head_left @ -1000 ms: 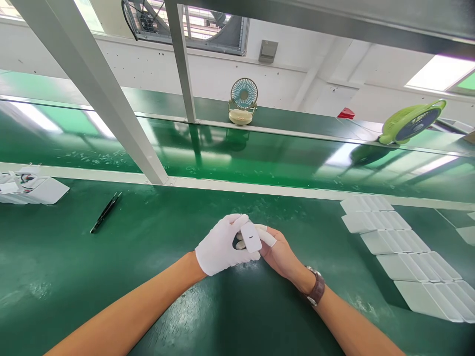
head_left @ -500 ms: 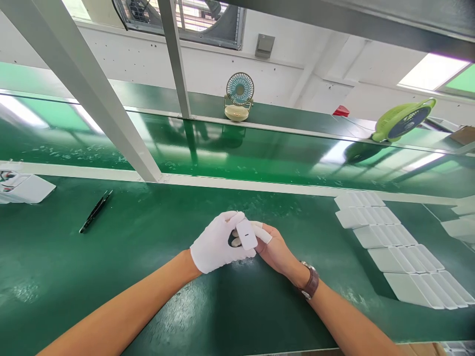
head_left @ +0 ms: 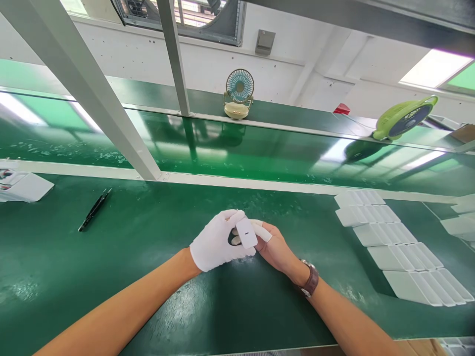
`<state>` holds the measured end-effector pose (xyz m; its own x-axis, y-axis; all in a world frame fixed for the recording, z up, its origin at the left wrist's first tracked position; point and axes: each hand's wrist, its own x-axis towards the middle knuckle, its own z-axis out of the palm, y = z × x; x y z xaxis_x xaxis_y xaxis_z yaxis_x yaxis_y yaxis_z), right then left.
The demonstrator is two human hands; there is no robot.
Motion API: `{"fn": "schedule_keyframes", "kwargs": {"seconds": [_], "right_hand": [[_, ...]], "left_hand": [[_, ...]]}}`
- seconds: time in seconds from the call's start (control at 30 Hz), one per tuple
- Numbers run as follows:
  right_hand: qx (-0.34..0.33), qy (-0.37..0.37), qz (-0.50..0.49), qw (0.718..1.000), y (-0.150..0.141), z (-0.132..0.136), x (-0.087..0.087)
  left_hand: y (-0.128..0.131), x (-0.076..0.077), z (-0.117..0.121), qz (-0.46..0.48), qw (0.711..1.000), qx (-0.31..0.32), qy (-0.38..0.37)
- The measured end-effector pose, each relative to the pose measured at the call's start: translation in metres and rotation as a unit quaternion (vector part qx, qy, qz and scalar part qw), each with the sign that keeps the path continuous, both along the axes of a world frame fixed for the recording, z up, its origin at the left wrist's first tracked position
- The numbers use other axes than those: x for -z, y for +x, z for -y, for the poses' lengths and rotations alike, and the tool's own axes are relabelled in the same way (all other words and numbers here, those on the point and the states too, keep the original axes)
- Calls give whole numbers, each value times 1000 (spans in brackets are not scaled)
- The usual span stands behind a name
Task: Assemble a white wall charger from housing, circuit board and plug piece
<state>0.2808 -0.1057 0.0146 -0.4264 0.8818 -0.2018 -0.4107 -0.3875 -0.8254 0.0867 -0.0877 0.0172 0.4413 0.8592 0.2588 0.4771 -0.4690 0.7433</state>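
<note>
A small white block [head_left: 246, 233] with a short dark slot on its face is held just above the green table [head_left: 148, 277], near the middle of the near edge. Its long axis is stood roughly upright, tilted slightly away. It is pinched between both hands: the gloved left hand [head_left: 217, 241] is closed on it from the left, and the right hand [head_left: 276, 249], bare but for white finger covers, is closed on it from the right and behind. Neither hand is nearer. Rows of flat white parts [head_left: 393, 242] lie well apart to the right, black tweezers [head_left: 94, 209] well apart to the left.
</note>
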Motion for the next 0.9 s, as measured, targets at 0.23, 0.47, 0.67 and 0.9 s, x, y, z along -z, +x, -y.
{"fn": "schedule_keyframes", "kwargs": {"seconds": [0.23, 0.47, 0.67, 0.9], "right_hand": [[-4, 1, -4, 1000, 0, -2, 0], [-7, 5, 3, 1000, 0, -1, 0], [-16, 17, 13, 1000, 0, 0, 1], [138, 208, 254, 935, 9, -1, 8]], "left_hand": [[-1, -2, 0, -12, 1000, 6, -16], [3, -12, -2, 10, 999, 34, -32], [5, -20, -3, 16, 998, 50, -28], [5, -15, -3, -36, 999, -10, 1]]}}
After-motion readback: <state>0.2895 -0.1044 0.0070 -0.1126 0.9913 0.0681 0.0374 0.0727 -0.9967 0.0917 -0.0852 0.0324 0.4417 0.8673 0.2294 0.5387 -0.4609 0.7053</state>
